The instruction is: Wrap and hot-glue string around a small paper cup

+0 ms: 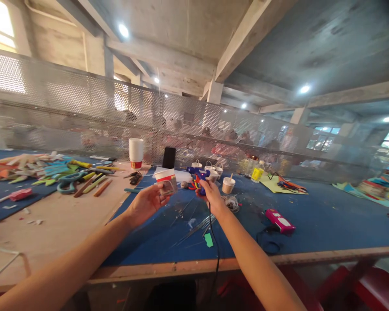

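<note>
The left hand (149, 201) has its fingers clamped on one paper cup (171, 183), the right hand (213, 197) has its wrapped round one glue gun (201, 172); beyond the left fingers are one black phone (169, 158) and one cup stack (136, 150). The held cup shows a white rim, red band and brownish picture — the gun is blue, its cord (211, 224) black.

Left window (0, 26) glares white; ceiling lamps (123, 30) flare hard. Right-hand ceiling (311, 52) dimmer, bluish. Beyond the mesh screen (178, 116), hazy blur. Deep shadow under the table (61, 216). Edges stretched; top right corner black.
</note>
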{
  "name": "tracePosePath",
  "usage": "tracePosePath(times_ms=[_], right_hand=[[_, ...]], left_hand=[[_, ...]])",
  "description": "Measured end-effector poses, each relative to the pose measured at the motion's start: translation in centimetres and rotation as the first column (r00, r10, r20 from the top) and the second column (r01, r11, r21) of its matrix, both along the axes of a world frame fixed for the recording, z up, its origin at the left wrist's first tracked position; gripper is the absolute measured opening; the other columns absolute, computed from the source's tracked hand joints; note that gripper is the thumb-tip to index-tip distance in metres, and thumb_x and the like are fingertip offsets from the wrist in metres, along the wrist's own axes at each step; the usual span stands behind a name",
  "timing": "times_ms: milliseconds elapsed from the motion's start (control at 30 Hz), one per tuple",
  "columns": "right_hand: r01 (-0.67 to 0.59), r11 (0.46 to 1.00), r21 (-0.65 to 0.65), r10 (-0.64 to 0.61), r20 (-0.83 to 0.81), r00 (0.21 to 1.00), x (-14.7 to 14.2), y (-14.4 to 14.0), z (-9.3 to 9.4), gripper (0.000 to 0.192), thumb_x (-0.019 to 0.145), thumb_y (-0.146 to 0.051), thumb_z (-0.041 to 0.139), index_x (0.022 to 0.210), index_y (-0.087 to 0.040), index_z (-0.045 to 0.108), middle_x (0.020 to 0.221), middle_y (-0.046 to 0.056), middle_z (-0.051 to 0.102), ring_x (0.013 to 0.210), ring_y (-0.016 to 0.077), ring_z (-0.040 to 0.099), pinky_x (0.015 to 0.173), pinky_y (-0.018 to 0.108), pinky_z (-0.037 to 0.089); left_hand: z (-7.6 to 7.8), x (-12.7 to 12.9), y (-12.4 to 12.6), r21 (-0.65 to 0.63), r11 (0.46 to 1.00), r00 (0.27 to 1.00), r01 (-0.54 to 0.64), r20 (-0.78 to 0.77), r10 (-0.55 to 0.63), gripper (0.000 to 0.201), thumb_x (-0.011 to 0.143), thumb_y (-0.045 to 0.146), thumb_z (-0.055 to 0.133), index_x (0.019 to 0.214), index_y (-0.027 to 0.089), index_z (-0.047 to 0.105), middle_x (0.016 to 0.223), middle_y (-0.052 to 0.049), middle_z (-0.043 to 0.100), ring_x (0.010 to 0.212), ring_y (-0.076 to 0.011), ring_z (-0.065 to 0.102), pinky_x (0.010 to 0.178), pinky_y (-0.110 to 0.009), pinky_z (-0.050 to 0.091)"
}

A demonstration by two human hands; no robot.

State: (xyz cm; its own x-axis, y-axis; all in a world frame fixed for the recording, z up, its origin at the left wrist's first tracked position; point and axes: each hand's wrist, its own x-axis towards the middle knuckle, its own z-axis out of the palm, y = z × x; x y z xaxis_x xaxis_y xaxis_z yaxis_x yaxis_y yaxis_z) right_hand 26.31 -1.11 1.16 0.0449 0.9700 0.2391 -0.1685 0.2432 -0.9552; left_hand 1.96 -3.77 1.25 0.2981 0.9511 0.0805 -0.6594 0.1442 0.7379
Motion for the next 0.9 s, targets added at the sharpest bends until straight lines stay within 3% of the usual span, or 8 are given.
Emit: tracePosePath(times_ms=[67,167,300,567,767,900], right_hand=[[-0.083,0.996,0.034,0.086,-0.092,0.992,-0.4,-1.0,0.7,0.032,0.078,-0.046,0.068,0.097,-0.022,0.060,0.076,-0.004,0.064,0.052,0.0094,0.056,0.047,0.020,0.045],[-0.132,0.982,0.134,0.137,-0.028,0.990,-1.0,-2.3,1.5,0.029,0.082,-0.046,0.067,0.092,-0.021,0.058,0.059,-0.009,0.052,0.042,0.0070,0.046,0.041,0.018,0.036],[-0.041,0.962,0.269,-0.017,0.211,0.977,-1.5,-3.5,1.9,0.032,0.086,-0.049,0.067,0.089,-0.018,0.064,0.049,-0.008,0.051,0.042,0.0097,0.051,0.048,0.021,0.044],[0.013,0.894,0.449,-0.264,0.501,0.824,-1.9,-4.3,1.4,0.027,0.088,-0.042,0.061,0.087,-0.017,0.071,0.061,0.002,0.067,0.051,0.0164,0.063,0.055,0.025,0.050],[0.020,0.807,0.590,-0.434,0.570,0.698,-2.0,-3.7,0.6,0.024,0.088,-0.037,0.060,0.095,-0.017,0.072,0.084,0.008,0.075,0.078,0.0230,0.071,0.075,0.031,0.054],[0.006,0.803,0.597,-0.452,0.601,0.659,-2.0,-3.6,0.3,0.024,0.090,-0.038,0.059,0.101,-0.020,0.071,0.095,0.009,0.076,0.088,0.0247,0.071,0.085,0.034,0.054]], left_hand=[[0.1,0.0,0.1,-0.001,1.000,1.000,-0.012,-0.008,0.012,0.017,0.089,0.012,0.059,0.096,0.011,0.074,0.095,-0.015,0.080,0.077,-0.0194,0.076,0.070,-0.028,0.061],[-0.1,-0.2,0.3,0.015,0.999,0.998,-0.039,-0.047,0.039,0.022,0.088,0.013,0.061,0.106,0.011,0.074,0.101,-0.013,0.079,0.083,-0.0196,0.076,0.073,-0.027,0.061],[-0.5,-0.3,0.7,0.043,0.998,0.996,-0.035,-0.080,0.038,0.029,0.088,0.016,0.065,0.116,0.014,0.073,0.112,-0.012,0.078,0.090,-0.0201,0.075,0.077,-0.027,0.061],[-0.6,-0.4,0.7,0.056,0.998,0.996,-0.037,-0.073,0.041,0.032,0.088,0.015,0.065,0.119,0.016,0.072,0.108,-0.010,0.079,0.089,-0.0190,0.075,0.078,-0.026,0.060],[-0.6,-0.4,0.9,0.034,0.998,0.996,-0.051,-0.072,0.053,0.029,0.086,0.015,0.068,0.115,0.016,0.073,0.105,-0.007,0.080,0.085,-0.0169,0.075,0.077,-0.025,0.060],[-0.7,-0.5,1.0,0.044,0.998,0.997,-0.033,-0.070,0.036,0.028,0.085,0.016,0.070,0.113,0.017,0.074,0.104,-0.007,0.080,0.087,-0.0176,0.075,0.078,-0.026,0.059]])
